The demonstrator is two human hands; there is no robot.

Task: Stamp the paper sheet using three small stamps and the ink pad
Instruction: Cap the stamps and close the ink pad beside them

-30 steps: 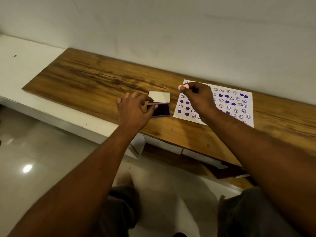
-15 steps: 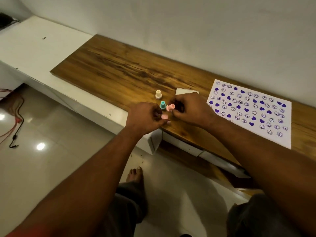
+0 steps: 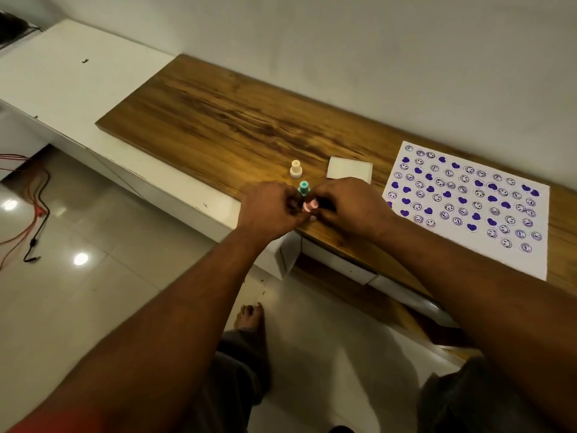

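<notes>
My left hand (image 3: 268,210) and my right hand (image 3: 346,204) meet fingertip to fingertip near the front edge of the wooden tabletop (image 3: 218,120). Both pinch a small pink stamp (image 3: 310,206) between them. A teal stamp (image 3: 303,187) stands upright just behind the fingers. Farther back stands a cream stamp (image 3: 295,169). The ink pad's white raised lid (image 3: 349,169) shows behind my right hand, which hides the pad itself. The paper sheet (image 3: 468,207) lies to the right, covered with purple hearts and smiley prints.
A white ledge (image 3: 62,79) adjoins the tabletop on the left. The wall runs close behind the table. Red and black cables (image 3: 31,214) lie on the tiled floor at left. My bare foot (image 3: 249,320) and knees are below the table edge.
My right hand has carried the pink stamp from the paper leftward to meet my left hand, which has left the ink pad. My head has turned left, bringing the teal and cream stamps into view.
</notes>
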